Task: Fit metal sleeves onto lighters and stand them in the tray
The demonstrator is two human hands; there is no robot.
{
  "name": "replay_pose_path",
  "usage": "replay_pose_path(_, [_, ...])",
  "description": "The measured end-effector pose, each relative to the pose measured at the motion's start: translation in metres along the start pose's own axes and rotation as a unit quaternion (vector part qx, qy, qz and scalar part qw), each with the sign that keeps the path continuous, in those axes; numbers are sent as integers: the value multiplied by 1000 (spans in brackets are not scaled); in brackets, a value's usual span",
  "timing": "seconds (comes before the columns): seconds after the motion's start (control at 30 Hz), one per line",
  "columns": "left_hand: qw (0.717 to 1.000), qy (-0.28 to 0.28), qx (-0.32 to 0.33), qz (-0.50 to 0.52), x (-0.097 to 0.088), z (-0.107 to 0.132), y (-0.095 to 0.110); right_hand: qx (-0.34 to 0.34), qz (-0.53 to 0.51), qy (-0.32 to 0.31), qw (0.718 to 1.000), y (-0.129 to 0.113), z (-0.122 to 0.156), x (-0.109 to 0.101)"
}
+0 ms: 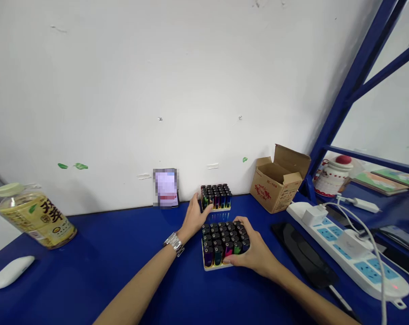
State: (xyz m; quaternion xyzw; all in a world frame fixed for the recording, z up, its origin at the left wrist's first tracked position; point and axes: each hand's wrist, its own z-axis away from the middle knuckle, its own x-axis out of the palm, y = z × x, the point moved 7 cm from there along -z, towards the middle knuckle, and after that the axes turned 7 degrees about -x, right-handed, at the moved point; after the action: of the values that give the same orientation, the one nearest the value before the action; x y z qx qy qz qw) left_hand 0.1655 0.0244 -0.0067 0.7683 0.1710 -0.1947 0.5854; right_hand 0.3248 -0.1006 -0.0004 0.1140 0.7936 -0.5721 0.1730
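Observation:
Two trays of coloured lighters with black tops stand on the blue table [99, 262]. The near tray [221, 246] sits in front of me. My right hand [257, 253] curls round its right side, thumb on the front corner and fingers on the top edge. The far tray [216, 197] stands by the wall. My left hand [194, 216], with a metal watch at the wrist, reaches to the far tray's left side, its fingers touching the lighters there.
A tilted drink bottle [35, 215] and a white mouse-like object [10, 272] lie at left. An open cardboard box [279, 180], a dark phone [304, 253], a white power strip [350, 248] with cables, and a blue frame [350, 85] stand at right.

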Motion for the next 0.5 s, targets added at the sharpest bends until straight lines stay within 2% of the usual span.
replay_pose_path(0.1, [999, 29, -18, 3, -28, 23, -6, -3, 2, -5, 1000, 0, -3, 1])
replay_pose_path(0.23, [997, 73, -29, 6, -71, 68, -13, -9, -8, 4, 1000, 2, -17, 11])
replay_pose_path(0.27, [997, 70, -23, 6, -77, 79, -13, -12, -8, 9, 1000, 3, -22, 15])
replay_pose_path(0.37, [998, 43, 21, -31, -80, 99, -9, -29, -5, 15, 999, 4, -43, 32])
replay_pose_path(0.5, [993, 55, 40, -93, -73, 101, -8, -50, -6, 5, 999, 3, -67, 54])
